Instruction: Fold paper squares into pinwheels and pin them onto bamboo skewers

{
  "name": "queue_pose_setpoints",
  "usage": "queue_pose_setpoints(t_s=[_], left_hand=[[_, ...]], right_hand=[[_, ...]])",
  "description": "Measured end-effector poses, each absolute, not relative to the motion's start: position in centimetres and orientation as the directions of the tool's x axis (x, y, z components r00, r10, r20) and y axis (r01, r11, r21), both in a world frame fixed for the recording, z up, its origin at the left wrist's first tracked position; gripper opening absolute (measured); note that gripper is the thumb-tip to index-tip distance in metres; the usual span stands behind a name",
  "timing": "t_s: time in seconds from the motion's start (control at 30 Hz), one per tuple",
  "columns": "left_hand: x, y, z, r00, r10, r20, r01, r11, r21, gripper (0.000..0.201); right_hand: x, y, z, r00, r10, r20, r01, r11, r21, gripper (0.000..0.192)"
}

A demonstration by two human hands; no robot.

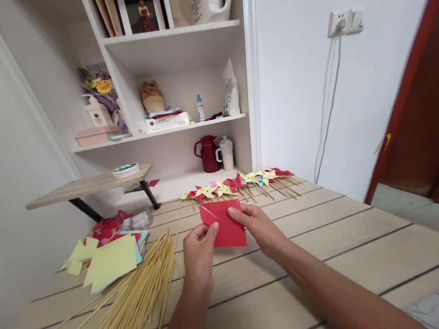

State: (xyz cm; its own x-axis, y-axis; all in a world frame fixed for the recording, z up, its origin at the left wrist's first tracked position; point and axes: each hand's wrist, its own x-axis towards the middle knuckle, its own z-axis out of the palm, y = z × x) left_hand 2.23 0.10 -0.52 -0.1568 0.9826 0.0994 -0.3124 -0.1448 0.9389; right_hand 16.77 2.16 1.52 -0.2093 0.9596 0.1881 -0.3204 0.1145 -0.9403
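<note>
A red paper square point(230, 232) is held up above the table between both hands. A diagonal slit runs in from its upper left corner, and a small cut shows at the upper right. My left hand point(199, 247) pinches the paper's left edge with the thumb on top. My right hand point(256, 225) grips the upper right part, thumb on the front face. Behind the paper lies a row of finished paper pinwheels point(236, 183) on sticks, in red, yellow, pink and blue.
To the left, a pile of thin wooden sticks point(138, 292) lies beside stacked yellow and blue paper sheets point(111, 261), with red pieces and a clear plastic box point(138, 220) behind. A small raised shelf point(88, 185) stands at the back left. A red jug point(208, 154) and a cup point(226, 154) stand behind the pinwheels.
</note>
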Motion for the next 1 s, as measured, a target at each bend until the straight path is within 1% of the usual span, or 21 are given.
queue_pose_setpoints(t_s=[0.13,0.2,0.33,0.47,0.6,0.67,0.73,0.83,1.0], left_hand=[[2.2,0.1,-0.4,-0.171,0.981,0.094,-0.309,-0.144,0.940,0.034],[2.2,0.1,-0.4,-0.171,0.981,0.096,-0.296,-0.144,0.944,0.033],[2.2,0.0,-0.5,-0.151,0.985,0.082,-0.281,-0.122,0.952,0.033],[2.3,-0.1,-0.5,-0.112,0.991,0.075,-0.320,-0.107,0.941,0.038],[2.3,-0.2,-0.3,-0.018,0.994,0.105,-0.338,-0.105,0.935,0.048],[2.2,-0.1,-0.3,-0.034,0.994,0.103,-0.311,-0.108,0.944,0.056],[2.0,0.0,-0.4,-0.088,0.993,0.079,-0.287,-0.102,0.953,0.065],[1.6,0.3,-0.5,-0.116,0.992,0.049,-0.307,-0.082,0.948,0.078],[1.6,0.3,-0.2,-0.090,0.996,0.027,-0.370,-0.058,0.927,0.082]], right_hand=[[16.9,2.1,1.6,-0.189,0.959,0.213,-0.296,0.151,-0.943,0.040],[16.8,2.2,1.5,-0.189,0.962,0.195,-0.301,0.133,-0.944,0.039],[16.7,2.4,1.2,-0.173,0.978,0.116,-0.312,0.057,-0.948,0.036],[16.6,2.5,1.0,-0.162,0.979,0.121,-0.341,0.059,-0.938,0.035],[16.4,2.6,0.9,-0.103,0.985,0.136,-0.387,0.086,-0.918,0.033],[16.4,2.7,0.8,-0.070,0.989,0.129,-0.401,0.090,-0.911,0.034],[16.4,2.8,0.7,-0.041,0.991,0.124,-0.406,0.096,-0.909,0.035],[16.4,3.1,0.4,-0.014,0.992,0.123,-0.414,0.106,-0.904,0.036],[16.4,3.0,0.1,-0.019,0.990,0.142,-0.408,0.122,-0.905,0.036]])
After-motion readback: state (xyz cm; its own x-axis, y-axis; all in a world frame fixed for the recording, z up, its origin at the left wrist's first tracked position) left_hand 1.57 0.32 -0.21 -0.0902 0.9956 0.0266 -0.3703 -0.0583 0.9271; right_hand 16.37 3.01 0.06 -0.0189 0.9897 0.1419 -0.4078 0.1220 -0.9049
